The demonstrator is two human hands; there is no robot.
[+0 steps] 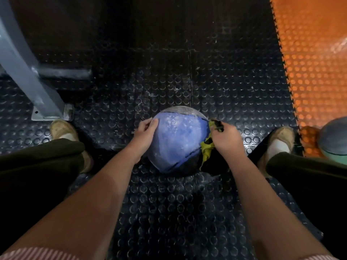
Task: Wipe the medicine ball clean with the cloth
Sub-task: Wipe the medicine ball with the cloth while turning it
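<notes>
We start at our right hand (226, 138). Its fingers are bunched tight round a crumpled yellow-green and black fabric cloth (206, 148), pressing it against the right flank of the round, blue-and-black, dust-streaked medicine ball (178, 139). A loose tail of the cloth hangs down the ball's side towards the floor.

So the ball lies just left of that grip, touching it. The big blue panel facing up at us, speckled with pale grime, spreads away from the cloth towards the other hand. That's the relation that counts: as we read it, the next stroke has to travel leftward and up over the crown. A ball has no long axis to line up with, only the curve to follow.

Our left hand (145, 131) is on the opposite shoulder, upper left. Its fingers curl over the curve, its thumb lies on the blue, and it clamps the ball steady. The right hand does the wiping and the left braces. Both forearms reach forward and down, converging on the ball.

The ball rests on the dark studded rubber floor (169, 212), about midway between our two tan shoes (63, 129). Beyond, a grey painted metal frame leg (37, 87) is bolted down at far left. An orange studded mat (309, 62) runs along the right, and a second grey-and-teal ball (334, 136) sits at its edge, well apart from ours.
</notes>
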